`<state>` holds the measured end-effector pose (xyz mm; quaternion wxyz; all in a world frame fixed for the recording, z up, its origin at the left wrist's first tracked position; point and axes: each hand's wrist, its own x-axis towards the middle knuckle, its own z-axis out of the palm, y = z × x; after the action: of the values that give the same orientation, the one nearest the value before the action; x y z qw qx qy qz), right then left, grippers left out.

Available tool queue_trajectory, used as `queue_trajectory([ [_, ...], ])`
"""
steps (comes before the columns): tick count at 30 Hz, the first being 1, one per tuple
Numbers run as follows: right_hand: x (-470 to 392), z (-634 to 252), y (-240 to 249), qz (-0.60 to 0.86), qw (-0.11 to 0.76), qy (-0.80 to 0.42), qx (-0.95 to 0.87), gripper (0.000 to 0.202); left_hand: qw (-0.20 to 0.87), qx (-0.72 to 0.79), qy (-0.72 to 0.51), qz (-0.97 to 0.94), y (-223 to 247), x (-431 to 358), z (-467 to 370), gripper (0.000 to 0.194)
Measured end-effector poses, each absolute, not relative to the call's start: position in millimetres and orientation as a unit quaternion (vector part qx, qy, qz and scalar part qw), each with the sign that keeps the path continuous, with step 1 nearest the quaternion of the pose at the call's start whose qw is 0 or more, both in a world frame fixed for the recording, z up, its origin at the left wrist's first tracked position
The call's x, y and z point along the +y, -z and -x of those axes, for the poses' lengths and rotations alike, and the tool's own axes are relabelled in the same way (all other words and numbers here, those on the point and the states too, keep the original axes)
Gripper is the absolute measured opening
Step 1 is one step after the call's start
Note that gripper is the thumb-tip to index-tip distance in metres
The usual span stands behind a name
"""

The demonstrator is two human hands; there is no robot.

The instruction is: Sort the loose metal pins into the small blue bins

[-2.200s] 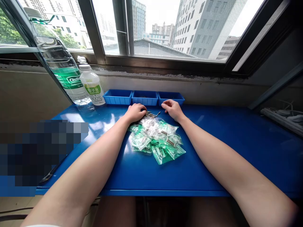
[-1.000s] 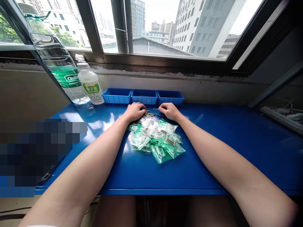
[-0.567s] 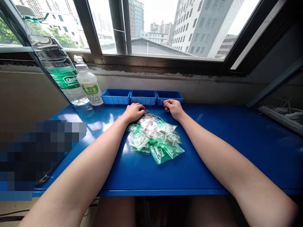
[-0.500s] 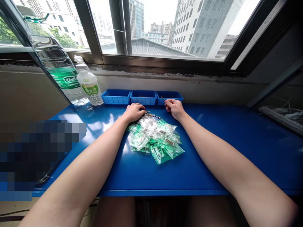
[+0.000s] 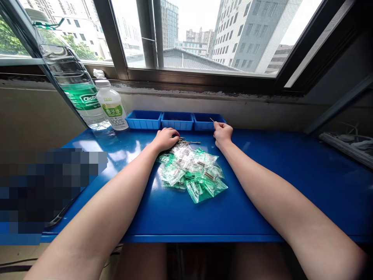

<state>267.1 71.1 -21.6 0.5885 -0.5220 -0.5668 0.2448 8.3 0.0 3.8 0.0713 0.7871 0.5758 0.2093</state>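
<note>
My right hand [image 5: 223, 134] pinches a thin metal pin [image 5: 212, 119] at the front of the right blue bin [image 5: 205, 125]; the pin's tip points up and left over the bin. My left hand [image 5: 165, 139] rests on the table with its fingers loosely bent and apart, beside a small heap of thin metal pins [image 5: 190, 142]. Its fingertips partly cover the heap's left side, so any contact there is hard to see. Just in front lies a pile of clear and green plastic packets [image 5: 189, 167], some with metal pieces inside.
Two more blue bins, the left [image 5: 143, 123] and the middle [image 5: 177, 125], stand in the same row. A large water bottle [image 5: 78, 91] and a smaller white bottle [image 5: 112, 107] are at the back left. A power strip [image 5: 349, 146] lies at the far right of the blue table [image 5: 291, 163].
My right hand has moved right along the front of the right bin, with the pin still pinched. My left hand stays in nearly the same place.
</note>
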Motion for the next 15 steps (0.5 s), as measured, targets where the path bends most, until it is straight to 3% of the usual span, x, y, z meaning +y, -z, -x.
queue_trajectory([
  [15,60,-257,14,0.553,0.604,-0.238,-0.522,0.05,0.073,0.575,-0.206,-0.789,-6,-2,-9,0.033],
])
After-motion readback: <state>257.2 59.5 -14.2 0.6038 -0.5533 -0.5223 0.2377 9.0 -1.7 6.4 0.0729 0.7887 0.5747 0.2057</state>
